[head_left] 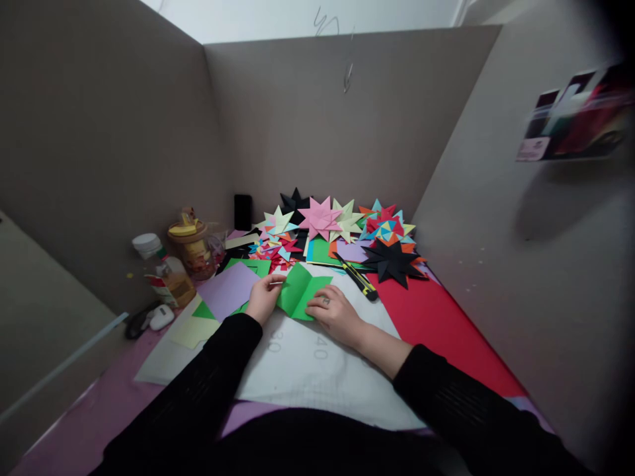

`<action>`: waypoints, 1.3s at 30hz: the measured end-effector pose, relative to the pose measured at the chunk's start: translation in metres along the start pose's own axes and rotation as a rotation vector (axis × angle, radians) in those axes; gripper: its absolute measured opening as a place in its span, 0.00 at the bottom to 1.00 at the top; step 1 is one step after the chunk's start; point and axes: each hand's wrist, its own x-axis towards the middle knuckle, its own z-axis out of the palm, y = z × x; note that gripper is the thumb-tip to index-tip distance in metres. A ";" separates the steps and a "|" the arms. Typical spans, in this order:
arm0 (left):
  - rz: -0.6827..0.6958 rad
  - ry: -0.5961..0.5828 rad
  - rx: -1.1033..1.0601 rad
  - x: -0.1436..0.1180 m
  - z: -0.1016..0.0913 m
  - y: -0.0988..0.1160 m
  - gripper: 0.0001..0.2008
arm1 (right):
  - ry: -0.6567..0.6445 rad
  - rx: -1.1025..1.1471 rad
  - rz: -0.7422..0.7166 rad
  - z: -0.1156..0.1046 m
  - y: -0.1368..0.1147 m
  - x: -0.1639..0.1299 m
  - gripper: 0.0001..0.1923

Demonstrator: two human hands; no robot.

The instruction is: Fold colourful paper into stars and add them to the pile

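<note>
A green sheet of paper (300, 289), partly folded, lies on the white cutting mat (307, 363) in front of me. My left hand (262, 299) pinches its left edge between thumb and fingers. My right hand (333, 314) rests flat on its lower right part, fingers pressing the paper down. Both sleeves are black.
A pile of folded paper stars (342, 228) in pink, black and mixed colours lies at the back. A yellow-black utility knife (358, 277), a purple sheet (229, 289), a red sheet (441, 330), a jar (191, 248), a bottle (166, 271) and grey partition walls (317, 119) surround the mat.
</note>
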 end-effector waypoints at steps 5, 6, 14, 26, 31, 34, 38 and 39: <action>0.340 -0.095 0.542 -0.012 -0.009 0.018 0.19 | -0.084 0.061 0.038 0.006 0.012 -0.004 0.14; 0.425 -0.190 0.682 -0.018 -0.010 0.023 0.20 | -0.095 0.084 0.032 0.006 0.015 -0.005 0.14; 0.497 -0.569 1.035 -0.079 -0.011 0.038 0.20 | -0.120 0.255 -0.035 0.010 0.027 -0.008 0.14; 0.519 -0.550 0.979 -0.088 -0.011 0.031 0.17 | -0.072 0.344 -0.003 0.009 0.036 -0.007 0.09; 0.556 -0.512 0.983 -0.092 -0.008 0.032 0.15 | -0.049 0.394 0.081 0.005 0.041 -0.006 0.04; 0.571 -0.476 0.982 -0.092 -0.007 0.031 0.14 | -0.077 0.436 0.148 0.003 0.043 -0.001 0.02; 0.537 -0.455 0.979 -0.093 -0.006 0.032 0.14 | -0.123 0.541 0.325 0.004 0.044 0.015 0.03; 0.524 -0.459 0.984 -0.093 -0.006 0.034 0.14 | -0.122 0.568 0.365 0.007 0.044 0.020 0.03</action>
